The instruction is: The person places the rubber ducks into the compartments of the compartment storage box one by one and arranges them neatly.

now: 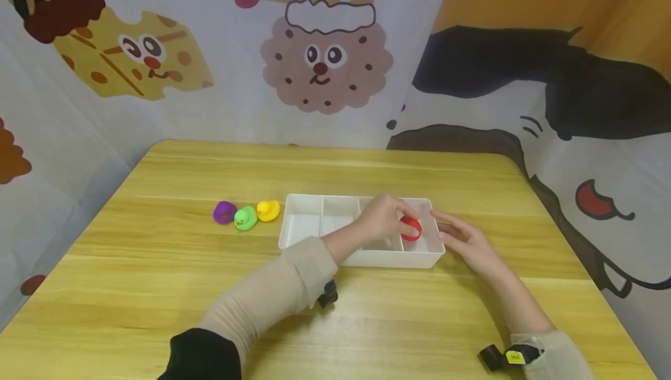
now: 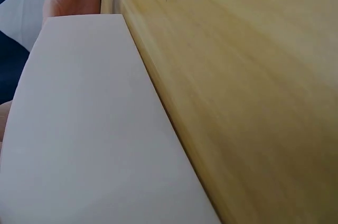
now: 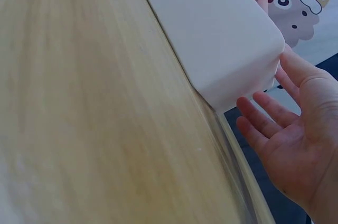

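Observation:
In the head view my left hand (image 1: pixel 385 217) reaches over a white divided box (image 1: pixel 388 259) and grips a red rounded toy (image 1: pixel 411 229) inside its rightmost compartment. The fingers cover part of that toy. My right hand (image 1: pixel 469 246) is at the box's right end, fingers spread and loosely bent. From the right wrist view, the right hand (image 3: pixel 296 134) has its thumb against the corner of the white box (image 3: pixel 216 28), while the other fingers lie along the end wall. The front wall of the box (image 2: pixel 95 113) fills much of the left wrist view.
Left of the box stand three small rubber ducks on the wooden table (image 1: pixel 157 275): a purple one (image 1: pixel 225 212), a green one (image 1: pixel 245 218) and a yellow one (image 1: pixel 268 211). A cartoon-printed curtain (image 1: pixel 220 118) hangs behind the table.

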Demonstrator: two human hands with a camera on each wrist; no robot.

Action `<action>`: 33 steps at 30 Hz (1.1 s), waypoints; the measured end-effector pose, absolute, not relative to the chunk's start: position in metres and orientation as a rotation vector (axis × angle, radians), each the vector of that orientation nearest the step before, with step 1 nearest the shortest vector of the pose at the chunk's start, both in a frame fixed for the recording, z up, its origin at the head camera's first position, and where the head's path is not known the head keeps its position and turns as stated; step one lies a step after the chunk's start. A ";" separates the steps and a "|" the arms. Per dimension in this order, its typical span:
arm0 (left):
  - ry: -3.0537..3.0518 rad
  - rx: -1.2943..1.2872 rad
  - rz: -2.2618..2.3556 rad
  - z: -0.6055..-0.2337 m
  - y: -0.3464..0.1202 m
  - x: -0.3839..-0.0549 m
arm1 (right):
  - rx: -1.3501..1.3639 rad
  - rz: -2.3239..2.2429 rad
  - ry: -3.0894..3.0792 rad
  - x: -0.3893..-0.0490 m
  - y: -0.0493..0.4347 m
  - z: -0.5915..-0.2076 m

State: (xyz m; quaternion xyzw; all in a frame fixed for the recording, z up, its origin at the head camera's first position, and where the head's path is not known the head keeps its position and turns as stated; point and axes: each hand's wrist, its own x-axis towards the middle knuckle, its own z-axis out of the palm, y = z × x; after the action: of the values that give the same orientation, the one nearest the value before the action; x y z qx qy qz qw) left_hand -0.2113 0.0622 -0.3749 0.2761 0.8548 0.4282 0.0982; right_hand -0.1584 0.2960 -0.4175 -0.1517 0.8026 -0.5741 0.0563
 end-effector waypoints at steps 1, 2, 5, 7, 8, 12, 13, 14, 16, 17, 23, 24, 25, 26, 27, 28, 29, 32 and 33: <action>2.540 0.817 1.255 -0.376 0.063 -0.212 | -0.463 -1.746 2.434 -0.159 0.296 -0.418; 2.543 0.822 1.249 -0.377 0.064 -0.212 | -0.464 -1.748 2.433 -0.159 0.296 -0.418; 2.551 0.830 1.213 -0.379 0.067 -0.212 | -0.464 -1.750 2.430 -0.159 0.296 -0.419; 2.555 0.823 1.190 -0.379 0.068 -0.212 | -0.465 -1.749 2.432 -0.159 0.295 -0.418; 2.558 0.818 1.182 -0.380 0.069 -0.212 | -0.465 -1.749 2.431 -0.159 0.295 -0.418; 2.582 0.799 1.154 -0.380 0.072 -0.212 | -0.460 -1.744 2.439 -0.160 0.295 -0.418; 2.587 0.795 1.149 -0.380 0.072 -0.212 | -0.458 -1.742 2.440 -0.160 0.295 -0.418; 2.594 0.792 1.138 -0.380 0.073 -0.212 | -0.456 -1.740 2.442 -0.160 0.295 -0.418; 2.602 0.781 1.121 -0.380 0.074 -0.212 | -0.459 -1.741 2.443 -0.160 0.296 -0.419; 2.605 0.775 1.113 -0.380 0.074 -0.212 | -0.464 -1.742 2.444 -0.160 0.296 -0.419; 2.610 0.723 1.064 -0.376 0.078 -0.210 | -0.475 -1.760 2.448 -0.160 0.297 -0.421; 2.615 0.715 1.049 -0.376 0.078 -0.210 | -0.474 -1.764 2.447 -0.160 0.297 -0.421; 2.619 0.709 1.033 -0.375 0.079 -0.210 | -0.476 -1.766 2.445 -0.160 0.296 -0.421; 2.622 0.700 1.022 -0.375 0.080 -0.210 | -0.477 -1.769 2.443 -0.160 0.296 -0.421; 2.630 0.695 1.006 -0.375 0.080 -0.210 | -0.480 -1.771 2.441 -0.160 0.296 -0.421; 2.635 0.693 0.995 -0.375 0.081 -0.210 | -0.481 -1.771 2.442 -0.160 0.296 -0.420; 2.639 0.690 0.986 -0.375 0.081 -0.210 | -0.483 -1.771 2.440 -0.160 0.296 -0.420; 2.644 0.677 0.982 -0.374 0.081 -0.210 | -0.483 -1.769 2.441 -0.160 0.296 -0.420; 2.644 0.674 0.980 -0.374 0.081 -0.210 | -0.483 -1.765 2.443 -0.160 0.296 -0.420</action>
State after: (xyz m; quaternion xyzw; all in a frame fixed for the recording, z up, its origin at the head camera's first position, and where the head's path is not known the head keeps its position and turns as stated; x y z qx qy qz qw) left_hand -0.2099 0.0811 -0.3742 0.2309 0.9053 0.3354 0.1208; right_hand -0.1602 0.2956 -0.4198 -0.1580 0.7995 -0.5778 0.0448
